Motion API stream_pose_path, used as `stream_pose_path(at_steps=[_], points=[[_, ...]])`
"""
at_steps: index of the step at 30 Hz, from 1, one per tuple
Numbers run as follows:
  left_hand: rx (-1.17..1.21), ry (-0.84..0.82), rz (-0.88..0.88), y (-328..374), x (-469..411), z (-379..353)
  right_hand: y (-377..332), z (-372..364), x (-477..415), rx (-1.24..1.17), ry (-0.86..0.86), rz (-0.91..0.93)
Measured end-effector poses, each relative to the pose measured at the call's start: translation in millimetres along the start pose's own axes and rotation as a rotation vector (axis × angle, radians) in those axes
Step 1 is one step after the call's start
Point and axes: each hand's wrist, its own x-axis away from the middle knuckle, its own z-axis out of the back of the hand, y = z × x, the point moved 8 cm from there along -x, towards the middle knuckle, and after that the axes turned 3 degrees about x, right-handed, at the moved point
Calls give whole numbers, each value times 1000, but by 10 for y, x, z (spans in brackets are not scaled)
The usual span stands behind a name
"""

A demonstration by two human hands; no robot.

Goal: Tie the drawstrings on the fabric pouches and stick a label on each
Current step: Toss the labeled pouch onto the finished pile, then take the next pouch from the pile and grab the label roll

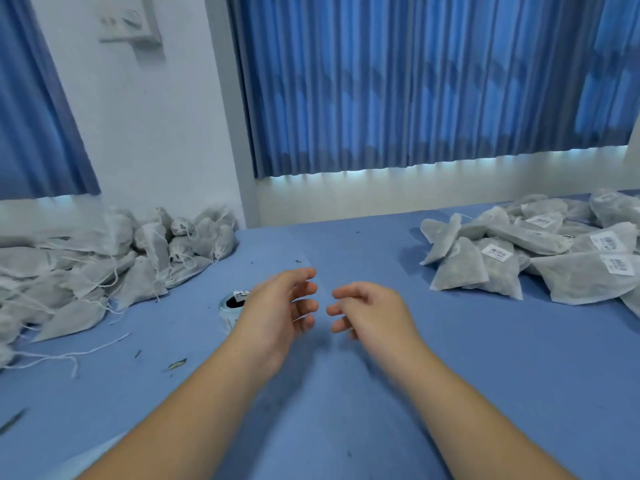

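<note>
The left hand (277, 306) and right hand (367, 313) hover at centre, fingers loosely curled and apart, holding nothing. On the blue cloth-covered table (346, 410), the heap of untied pale grey fabric pouches (104, 265) lies at nine o'clock and the labelled heap (540, 251) at two. Trailing white drawstrings (55, 356) tangle, so lifting one pouch may drag its neighbours. The white label roll (230, 306), half hidden behind the left hand, could get knocked.

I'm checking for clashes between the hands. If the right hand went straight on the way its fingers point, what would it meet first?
Probably the left hand: the right hand points leftward at its fingertips across a narrow gap, though their heights above the table are unclear.
</note>
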Motion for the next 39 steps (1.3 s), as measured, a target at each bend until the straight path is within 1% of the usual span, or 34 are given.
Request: stream_pose_path(at_steps=[2, 5, 6, 8, 10, 11, 12, 13, 14, 15, 16, 17, 20, 23, 26, 28, 34, 36, 39], points=[[-61, 24, -14, 178, 45, 277, -91, -228, 31, 80, -5, 123], [-209, 82, 12, 389, 75, 718, -388, -554, 46, 255, -8, 364], [-292, 108, 18, 448, 72, 878, -469, -675, 33, 311, -16, 417], [-518, 168, -18, 575, 30, 1227, -552, -948, -39, 414, -49, 464], [-856, 226, -118, 724, -21, 1579, -553, -1195, -114, 502, -62, 486], [-1110, 240, -180, 793, -47, 1729, -531, -1296, -136, 531, -60, 512], [-1419, 236, -218, 829, -82, 1857, -499, -1386, -141, 546, -61, 546], [-1723, 217, -221, 825, -122, 1975, -446, -1467, -135, 569, -71, 581], [-1977, 189, -200, 797, -176, 2105, -382, -1550, -119, 623, -92, 617], [-2141, 177, -165, 779, -235, 2253, -320, -1627, -102, 701, -118, 656], [-2211, 191, -117, 779, -293, 2408, -264, -1688, -88, 763, -141, 693], [-2213, 227, -74, 801, -353, 2556, -235, -1714, -81, 780, -154, 708], [-2115, 333, 15, 878, -567, 2917, -240, -1710, -97, 723, -148, 701], [-2043, 401, 152, 894, -751, 3192, -229, -1729, -114, 723, -151, 706], [-1913, 362, 261, 832, -903, 3349, -202, -1741, -134, 722, -155, 692], [-1878, 334, 287, 807, -962, 3377, -196, -1742, -137, 716, -156, 689], [-2056, 373, 282, 855, -915, 3350, -208, -1717, -122, 704, -148, 694], [-2059, 348, 219, 878, -856, 3268, -210, -1723, -116, 710, -157, 695], [-1999, 253, 48, 886, -720, 3033, -211, -1722, -103, 720, -154, 704]])
